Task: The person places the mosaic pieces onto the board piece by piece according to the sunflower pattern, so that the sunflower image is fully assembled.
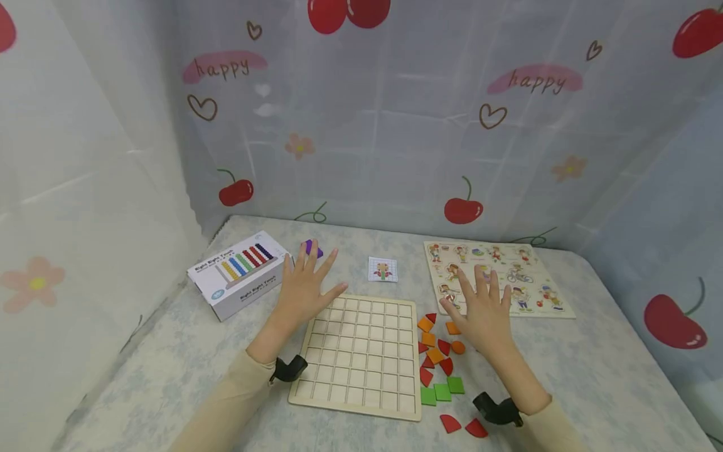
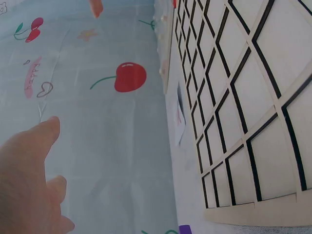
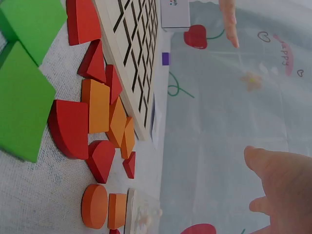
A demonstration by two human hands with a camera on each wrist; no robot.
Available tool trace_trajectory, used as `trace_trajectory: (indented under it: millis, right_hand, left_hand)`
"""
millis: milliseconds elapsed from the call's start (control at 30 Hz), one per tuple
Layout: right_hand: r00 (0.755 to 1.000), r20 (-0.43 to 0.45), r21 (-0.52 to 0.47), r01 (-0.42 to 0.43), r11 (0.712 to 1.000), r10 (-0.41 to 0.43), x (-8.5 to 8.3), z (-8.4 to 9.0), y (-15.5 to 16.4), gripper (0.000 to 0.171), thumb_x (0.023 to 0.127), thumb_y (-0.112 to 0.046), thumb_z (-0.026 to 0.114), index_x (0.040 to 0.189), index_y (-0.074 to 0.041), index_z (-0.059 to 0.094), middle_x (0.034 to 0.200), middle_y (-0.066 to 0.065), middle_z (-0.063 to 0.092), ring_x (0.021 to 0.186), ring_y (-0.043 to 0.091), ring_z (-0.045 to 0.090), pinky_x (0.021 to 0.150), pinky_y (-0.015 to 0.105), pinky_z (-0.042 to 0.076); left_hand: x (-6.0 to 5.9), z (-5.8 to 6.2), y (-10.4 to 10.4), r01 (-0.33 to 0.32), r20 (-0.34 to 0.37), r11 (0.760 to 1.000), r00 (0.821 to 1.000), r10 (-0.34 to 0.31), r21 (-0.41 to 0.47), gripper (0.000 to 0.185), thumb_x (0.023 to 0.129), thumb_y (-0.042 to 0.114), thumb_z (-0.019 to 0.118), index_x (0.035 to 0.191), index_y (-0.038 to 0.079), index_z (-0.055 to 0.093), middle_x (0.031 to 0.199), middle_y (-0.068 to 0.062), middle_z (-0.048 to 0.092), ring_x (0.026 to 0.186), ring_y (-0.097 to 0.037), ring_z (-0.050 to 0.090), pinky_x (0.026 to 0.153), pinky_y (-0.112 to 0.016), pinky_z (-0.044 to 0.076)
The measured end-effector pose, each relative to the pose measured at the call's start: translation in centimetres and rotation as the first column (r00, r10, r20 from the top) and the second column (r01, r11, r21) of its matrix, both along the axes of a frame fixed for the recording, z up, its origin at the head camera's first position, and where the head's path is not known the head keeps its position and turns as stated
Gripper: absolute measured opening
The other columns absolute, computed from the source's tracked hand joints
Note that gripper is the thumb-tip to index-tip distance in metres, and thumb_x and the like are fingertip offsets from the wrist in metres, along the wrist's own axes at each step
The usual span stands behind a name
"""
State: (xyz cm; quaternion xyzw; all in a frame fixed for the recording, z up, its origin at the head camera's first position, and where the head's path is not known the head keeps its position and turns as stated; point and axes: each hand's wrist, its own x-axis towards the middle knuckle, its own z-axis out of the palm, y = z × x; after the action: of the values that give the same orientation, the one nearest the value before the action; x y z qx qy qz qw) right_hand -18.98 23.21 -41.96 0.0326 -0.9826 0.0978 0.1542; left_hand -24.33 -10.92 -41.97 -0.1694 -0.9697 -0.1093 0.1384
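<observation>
The fingers of the left hand (image 1: 305, 285) are spread straight and hold nothing; they hover at the far left corner of the wooden grid board (image 1: 361, 355), close to a small purple piece (image 1: 312, 248) that shows just past them. The fingers of the right hand (image 1: 480, 311) are likewise fanned open and empty, poised above the heap of coloured pieces (image 1: 437, 351) lying just right of the board: orange and red ones nearest, green squares (image 1: 442, 390) closer to the person, two red ones (image 1: 463, 425) at the front edge. Every cell of the board looks bare, so the filling seems not yet begun; the next move would likely call for the right fingers to drop and pinch one piece, guided by the little pattern card (image 1: 382, 269) beyond the board. A white box (image 1: 240, 273) and a picture puzzle (image 1: 497, 276) flank the worktop (image 1: 593, 376). The card's design is too small to read, and whether either palm touches the cloth cannot be told.
</observation>
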Motion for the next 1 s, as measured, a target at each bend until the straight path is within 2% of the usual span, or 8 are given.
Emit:
trace_trajectory:
  millis: [167,400,500,600,700,800,900,1000]
  right_hand:
    - [1.0,-0.01,0.002,-0.006,1.0,0.006,-0.3,0.1,0.2,0.074,0.087,-0.045,0.061,0.147,-0.009,0.034,0.151,0.029,0.024,0.14,0.053,0.014,0.109,0.074,0.008]
    - [1.0,-0.031,-0.005,-0.004,1.0,0.004,-0.5,0.1,0.5,0.074,0.086,-0.043,0.064,0.145,-0.007,0.036,0.15,0.029,0.026,0.139,0.053,0.017,0.11,0.074,0.011]
    - [1.0,-0.025,-0.069,-0.013,0.998,0.012,-0.4,0.0,0.8,0.072,0.088,-0.039,0.064,0.144,-0.003,0.037,0.148,0.03,0.029,0.137,0.053,0.021,0.109,0.073,0.014]
    - [0.999,0.004,-0.203,-0.039,0.978,0.04,-0.3,-0.2,1.5,0.066,0.09,-0.033,0.063,0.141,0.001,0.04,0.144,0.03,0.036,0.133,0.05,0.03,0.108,0.07,0.023]
    - [0.996,0.037,-0.395,-0.061,0.917,0.083,-0.1,-0.5,2.3,0.058,0.092,-0.026,0.062,0.137,0.005,0.043,0.138,0.029,0.044,0.127,0.046,0.04,0.103,0.066,0.033]
    - [0.995,0.046,-0.523,-0.054,0.85,0.091,0.0,-1.0,2.9,0.049,0.092,-0.019,0.062,0.133,0.006,0.047,0.132,0.027,0.051,0.122,0.042,0.046,0.101,0.06,0.039]
    - [0.997,0.045,-0.562,-0.025,0.827,0.061,0.2,-1.6,3.3,0.043,0.091,-0.013,0.062,0.128,0.005,0.051,0.127,0.026,0.057,0.118,0.04,0.051,0.1,0.057,0.042]
    - [0.997,0.055,-0.576,-0.008,0.817,0.049,0.3,-2.5,3.6,0.04,0.09,-0.01,0.063,0.127,0.003,0.053,0.121,0.023,0.061,0.112,0.036,0.056,0.095,0.051,0.047]
  left_hand:
    - [0.0,0.1,-0.1,-0.005,-0.013,1.0,1.0,0.005,-0.018,0.077,0.089,0.065,0.044,0.153,0.029,0.02,0.159,-0.019,0.013,0.147,-0.042,0.008,0.115,-0.068,0.01]
    - [-0.1,0.0,-0.6,0.009,-0.018,1.0,1.0,-0.008,0.021,0.077,0.09,0.062,0.047,0.153,0.025,0.022,0.158,-0.022,0.014,0.146,-0.042,0.013,0.114,-0.068,0.011]
    - [-0.1,-0.1,-0.8,0.01,-0.003,0.999,1.0,-0.01,0.053,0.076,0.09,0.058,0.05,0.153,0.024,0.022,0.157,-0.022,0.018,0.145,-0.041,0.018,0.115,-0.066,0.016]
    - [0.0,-0.4,-1.3,0.028,0.015,0.989,0.999,-0.031,0.146,0.071,0.091,0.046,0.057,0.151,0.02,0.029,0.155,-0.021,0.026,0.143,-0.041,0.024,0.115,-0.063,0.021]
    - [0.2,-1.0,-1.9,0.061,0.003,0.96,0.998,-0.064,0.272,0.06,0.09,0.032,0.063,0.144,0.014,0.042,0.147,-0.018,0.041,0.137,-0.038,0.038,0.112,-0.057,0.032]
    - [0.3,-1.9,-2.6,0.077,0.01,0.921,0.996,-0.087,0.382,0.048,0.09,0.024,0.064,0.135,0.011,0.052,0.136,-0.013,0.053,0.128,-0.032,0.049,0.108,-0.049,0.04]
    - [0.3,-3.1,-3.2,0.072,0.081,0.867,0.988,-0.128,0.493,0.043,0.09,0.019,0.065,0.13,0.009,0.056,0.13,-0.011,0.058,0.122,-0.03,0.053,0.105,-0.049,0.043]
    - [0.3,-4.4,-3.7,0.062,0.155,0.814,0.97,-0.185,0.577,0.043,0.088,0.015,0.067,0.129,0.007,0.057,0.129,-0.013,0.059,0.12,-0.031,0.054,0.104,-0.051,0.043]
